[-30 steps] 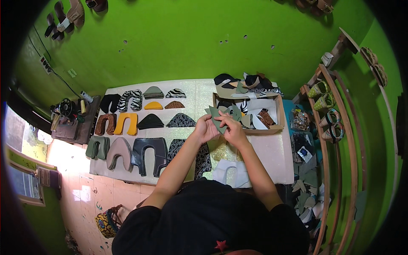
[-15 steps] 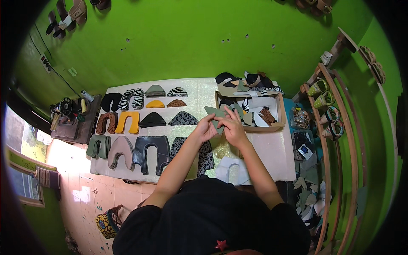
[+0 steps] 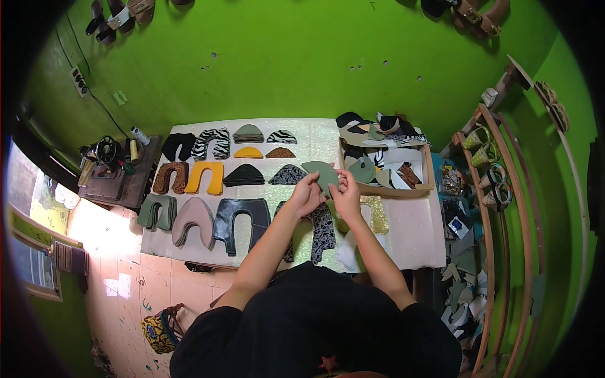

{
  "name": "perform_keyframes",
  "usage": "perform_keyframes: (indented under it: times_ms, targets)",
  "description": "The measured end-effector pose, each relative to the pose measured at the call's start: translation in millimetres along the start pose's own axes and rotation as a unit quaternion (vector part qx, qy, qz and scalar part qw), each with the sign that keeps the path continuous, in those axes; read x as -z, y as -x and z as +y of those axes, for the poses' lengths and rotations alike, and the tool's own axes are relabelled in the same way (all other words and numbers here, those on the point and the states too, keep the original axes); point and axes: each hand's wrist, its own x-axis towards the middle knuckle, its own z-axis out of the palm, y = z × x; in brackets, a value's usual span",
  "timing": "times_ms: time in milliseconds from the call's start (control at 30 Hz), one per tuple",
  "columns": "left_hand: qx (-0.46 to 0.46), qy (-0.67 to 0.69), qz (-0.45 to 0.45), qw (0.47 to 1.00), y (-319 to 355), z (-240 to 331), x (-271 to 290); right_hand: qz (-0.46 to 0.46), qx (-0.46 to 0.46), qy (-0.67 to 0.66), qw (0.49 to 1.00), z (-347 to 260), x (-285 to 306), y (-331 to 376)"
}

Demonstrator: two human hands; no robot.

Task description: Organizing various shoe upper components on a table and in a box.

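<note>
My left hand [image 3: 307, 196] and my right hand [image 3: 346, 194] hold a grey-green cut piece [image 3: 322, 174] between them, above the table's right half. The piece looks thin, with a rounded edge and a pointed end. On its left side my left fingers and thumb pinch it, while my right fingers are curled at its right edge. Just beyond my right hand stands a shallow cardboard box [image 3: 397, 191] of loose cut pieces, among them a grey-green one [image 3: 362, 171]. Below my hands lie a black-and-grey patterned piece [image 3: 322, 230] and a shiny gold piece [image 3: 379, 215], partly hidden by my arms.
Stacked arches and half-rounds cover the table's left side, including yellow arches [image 3: 205, 178], black arches [image 3: 243, 220] and grey-green half-rounds [image 3: 248, 133]. A sewing machine [image 3: 106, 151] stands at far left. A wooden rack [image 3: 484, 252] with sandals and scrap heaps [image 3: 463, 277] are at right.
The grey-green piece has turned to show a broad face instead of narrow points. My right fingers have drawn in from lying spread across it. The whole view has shifted slightly.
</note>
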Motion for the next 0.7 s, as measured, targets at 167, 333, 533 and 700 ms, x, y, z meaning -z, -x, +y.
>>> perform_keyframes:
  times_ms: [167,333,533,700]
  targets:
    - [0.019,0.01,0.047,0.999,26.1,26.1,27.6,-0.003,-0.008,-0.02,1.0,-10.0,-26.1,-0.7]
    - [0.013,-0.098,0.079,0.992,56.7,62.0,57.9,-0.045,-0.039,-0.006,0.998,-13.6,-55.5,-2.0]
    - [0.012,-0.146,0.092,0.985,79.2,94.2,85.2,-0.106,-0.066,-0.008,0.992,-13.9,-92.9,-6.9]
    - [0.052,-0.187,0.093,0.977,89.0,107.4,106.1,-0.123,-0.061,0.006,0.991,2.0,-119.8,-12.4]
